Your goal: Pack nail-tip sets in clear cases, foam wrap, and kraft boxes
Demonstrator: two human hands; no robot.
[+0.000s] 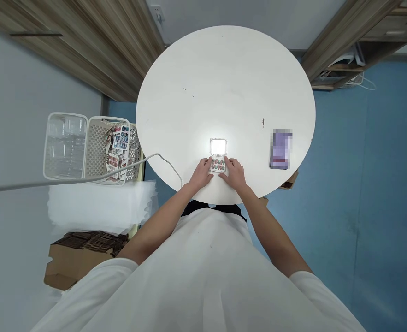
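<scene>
A small clear plastic case (218,157) lies on the white round table near its front edge, its lid (218,147) raised and tipped back away from me. Inside its lower half are several press-on nails (218,164) in red and green tones, set in two rows. My left hand (202,172) grips the case's left side, thumb toward the front and fingers at the hinge side. On the opposite side my right hand (234,174) holds the right edge in the same way. Both hands are closed about the case.
A blurred purple item (281,149) lies on the table's right. At left, a white perforated basket (94,159) contains several nail cards beside a clear-filled basket (66,166). A grey cable (134,164) crosses to the table. A cardboard box (68,260) stands below left.
</scene>
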